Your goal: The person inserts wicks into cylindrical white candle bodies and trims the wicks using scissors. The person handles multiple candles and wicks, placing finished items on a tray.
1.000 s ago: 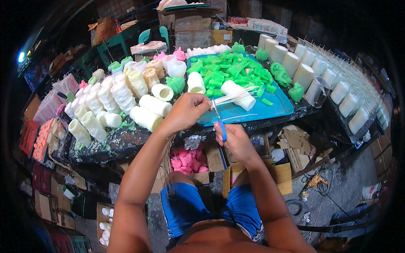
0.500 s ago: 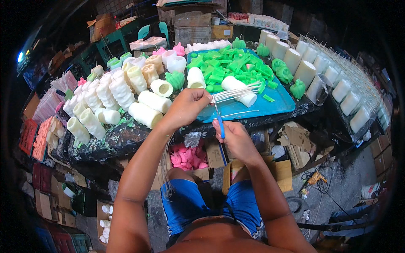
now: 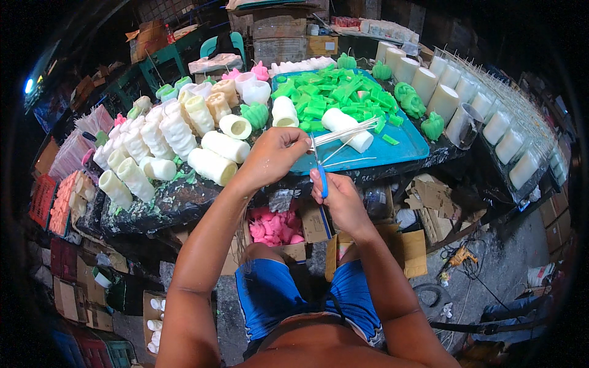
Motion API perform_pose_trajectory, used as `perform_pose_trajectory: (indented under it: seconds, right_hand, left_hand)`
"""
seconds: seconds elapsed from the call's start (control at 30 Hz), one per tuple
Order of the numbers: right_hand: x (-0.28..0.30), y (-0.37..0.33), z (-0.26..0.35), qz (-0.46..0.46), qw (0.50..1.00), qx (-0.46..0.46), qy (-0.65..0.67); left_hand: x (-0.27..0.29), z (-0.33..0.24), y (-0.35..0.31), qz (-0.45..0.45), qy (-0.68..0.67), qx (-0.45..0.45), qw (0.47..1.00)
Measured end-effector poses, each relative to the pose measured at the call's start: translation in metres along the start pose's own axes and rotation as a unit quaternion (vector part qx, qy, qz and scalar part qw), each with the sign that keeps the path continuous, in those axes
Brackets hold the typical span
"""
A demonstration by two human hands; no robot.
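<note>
Head view: left hand (image 3: 273, 153) is pinched shut on a bundle of thin white wicks (image 3: 346, 130), and that bundle fans out rightward over the near edge of the blue tray (image 3: 405, 150). Right hand (image 3: 337, 196), just below the tray's near edge, is closed around blue-handled scissors (image 3: 320, 175), blades pointing up at the wicks close beside the left fingertips. Whether the blades are open or shut, I cannot tell at this size.

Those wicks look light and springy, stiff enough to stand out from the grip yet easy to splay or slip loose. My call: the hold belongs right at the gathered end, tight between thumb and fingers, so the strands stay together.

On the tray, green chunks (image 3: 334, 101) pile at the far side and a white cylinder (image 3: 346, 129) lies under the wicks. Left of the tray, cream candles (image 3: 211, 165) crowd the bench.
</note>
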State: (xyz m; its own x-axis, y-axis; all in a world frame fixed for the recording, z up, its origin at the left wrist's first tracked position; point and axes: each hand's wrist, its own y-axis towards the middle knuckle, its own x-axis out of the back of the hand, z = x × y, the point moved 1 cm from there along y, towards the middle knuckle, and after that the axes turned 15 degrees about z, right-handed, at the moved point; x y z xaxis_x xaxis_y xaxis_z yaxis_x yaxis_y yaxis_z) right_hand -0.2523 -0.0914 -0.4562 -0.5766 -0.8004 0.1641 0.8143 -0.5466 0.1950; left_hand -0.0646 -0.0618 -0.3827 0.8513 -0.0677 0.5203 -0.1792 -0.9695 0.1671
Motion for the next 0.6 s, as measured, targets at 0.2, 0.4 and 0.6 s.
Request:
perform_pose_trajectory:
  seconds: [0.2, 0.4, 0.6]
  right_hand:
    - [-0.002, -0.003, -0.004, 0.006, 1.0, -0.002, -0.023]
    - [0.0, -0.003, 0.001, 0.02, 0.999, -0.006, 0.031]
    - [0.0, 0.0, 0.003, 0.017, 0.999, -0.007, 0.037]
  left_hand:
    - [0.001, 0.004, 0.0, -0.017, 0.002, 0.012, 1.0]
    - [-0.001, 0.005, -0.003, 0.008, -0.043, -0.003, 0.999]
    - [-0.002, 0.002, -0.003, 0.022, -0.058, -0.031, 0.998]
